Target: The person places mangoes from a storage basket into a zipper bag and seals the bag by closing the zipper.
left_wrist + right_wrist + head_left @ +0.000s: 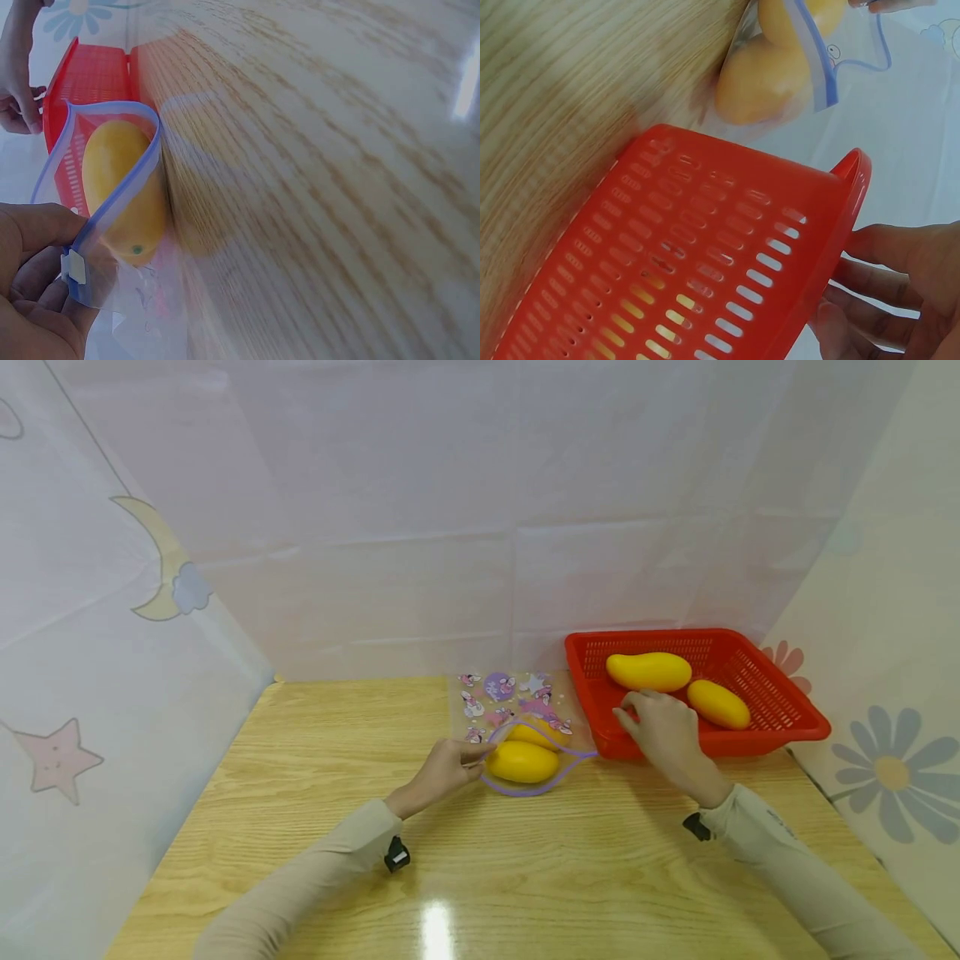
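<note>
The left hand (444, 772) is nearest me above the desk (487, 852), its fingers (45, 225) pinching the edge of a clear bag (498, 687) by the white slider (73, 266). The bag's mouth gapes, with one mango (522, 762) inside, another (542, 732) just behind. The right hand (667, 731) hovers by the near rim of the red basket (765, 743), fingers loosely bent, holding nothing. Beyond, two more mangoes (649, 672) lie in the basket. A pale sheet (420, 527) hangs behind.
</note>
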Demonstrator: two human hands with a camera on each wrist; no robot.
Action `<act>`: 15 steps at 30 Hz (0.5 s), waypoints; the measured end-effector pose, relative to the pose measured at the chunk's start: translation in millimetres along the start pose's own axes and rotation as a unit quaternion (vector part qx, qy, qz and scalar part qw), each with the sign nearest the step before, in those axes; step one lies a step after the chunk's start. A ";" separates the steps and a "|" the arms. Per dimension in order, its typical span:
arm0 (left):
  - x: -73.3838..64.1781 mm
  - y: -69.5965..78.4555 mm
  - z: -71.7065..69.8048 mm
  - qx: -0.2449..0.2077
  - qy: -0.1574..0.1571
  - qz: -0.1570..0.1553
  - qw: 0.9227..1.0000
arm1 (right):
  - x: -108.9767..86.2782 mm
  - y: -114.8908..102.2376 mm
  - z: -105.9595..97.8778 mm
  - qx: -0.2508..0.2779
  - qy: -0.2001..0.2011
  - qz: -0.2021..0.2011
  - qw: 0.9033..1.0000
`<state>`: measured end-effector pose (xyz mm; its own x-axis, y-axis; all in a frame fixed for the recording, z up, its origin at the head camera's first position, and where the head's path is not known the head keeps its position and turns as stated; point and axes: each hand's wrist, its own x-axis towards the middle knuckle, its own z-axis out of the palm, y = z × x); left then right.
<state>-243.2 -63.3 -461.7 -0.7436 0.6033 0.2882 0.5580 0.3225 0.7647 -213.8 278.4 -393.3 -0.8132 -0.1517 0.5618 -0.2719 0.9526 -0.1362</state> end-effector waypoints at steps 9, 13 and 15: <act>1.1 0.0 0.7 0.007 0.002 0.003 1.000 | 0.3 12.1 -2.5 -0.007 -0.028 0.029 0.999; 0.9 2.1 0.6 0.013 0.007 0.005 1.000 | 0.8 16.7 -2.0 -0.007 -0.029 0.030 0.999; 0.7 3.1 0.5 0.018 0.011 0.007 1.000 | 1.4 19.1 -1.7 -0.008 -0.030 0.030 0.999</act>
<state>-241.8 -61.5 -459.4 -0.7436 0.5922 0.3105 0.5802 0.3408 0.7397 -219.3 296.9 -393.8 -0.8578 -0.1093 0.5023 -0.2135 0.9646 -0.1548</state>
